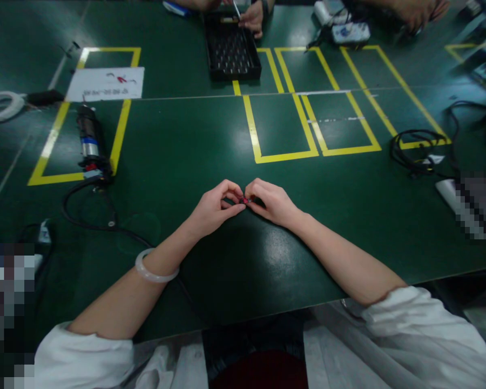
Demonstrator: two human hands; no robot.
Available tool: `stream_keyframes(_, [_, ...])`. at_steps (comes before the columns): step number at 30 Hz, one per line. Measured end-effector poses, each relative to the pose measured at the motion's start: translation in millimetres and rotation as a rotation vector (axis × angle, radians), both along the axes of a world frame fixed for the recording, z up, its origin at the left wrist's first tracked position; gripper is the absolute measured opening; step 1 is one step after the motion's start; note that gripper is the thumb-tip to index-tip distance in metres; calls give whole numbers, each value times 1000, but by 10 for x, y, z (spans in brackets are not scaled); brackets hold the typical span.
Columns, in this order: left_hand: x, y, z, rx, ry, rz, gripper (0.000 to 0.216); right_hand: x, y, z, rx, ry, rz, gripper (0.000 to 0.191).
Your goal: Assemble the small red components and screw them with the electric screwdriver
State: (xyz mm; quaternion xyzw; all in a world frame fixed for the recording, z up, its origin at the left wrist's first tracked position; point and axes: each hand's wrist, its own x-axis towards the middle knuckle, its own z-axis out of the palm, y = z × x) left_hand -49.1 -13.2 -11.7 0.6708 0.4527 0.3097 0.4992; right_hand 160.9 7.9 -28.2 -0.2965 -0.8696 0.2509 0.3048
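Observation:
My left hand (215, 205) and my right hand (270, 201) meet fingertip to fingertip just above the green table (235, 259), near its middle. Both are closed in a pinch on one tiny part (245, 200) with a red or pink spot, too small to name. A pale bangle (154, 268) circles my left wrist. My forearms rest toward the near edge, in white sleeves.
A black tray (230, 51) lies at the far edge, where another person's hand (252, 19) holds a thin tool. A cylindrical tool (89, 141) with a black cable sits in a yellow-taped box at left. Coiled black cable (415, 151) lies right. Yellow tape boxes mark the middle.

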Motion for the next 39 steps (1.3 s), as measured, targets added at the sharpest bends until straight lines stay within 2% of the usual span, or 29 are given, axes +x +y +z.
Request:
stream_keyframes(3, [-5, -2, 6, 47, 36, -8, 27, 0, -6, -1, 23, -25, 5, 6])
stream_keyframes(7, [-4, 1, 33, 81, 90, 0, 22, 6, -6, -8, -40, 13, -12, 3])
stream_keyframes(14, [14, -5, 58, 65, 74, 31, 24, 17, 8, -20, -153, 88, -10, 13])
stream_keyframes(23, [-20, 11, 6, 12, 40, 16, 29, 23, 37, 16, -244, 160, -65, 12])
stream_keyframes(30, [-47, 43, 48, 6, 90, 37, 32, 35, 54, 5, -303, 190, -79, 12])
stream_keyframes(35, [-370, 256, 127, 136, 257, 176, 35, 46, 63, -7, -345, 219, -95, 14])
stream_keyframes(39, [-929, 457, 225, 336, 671, 333, 47, 48, 66, -10, -355, 229, -83, 14])
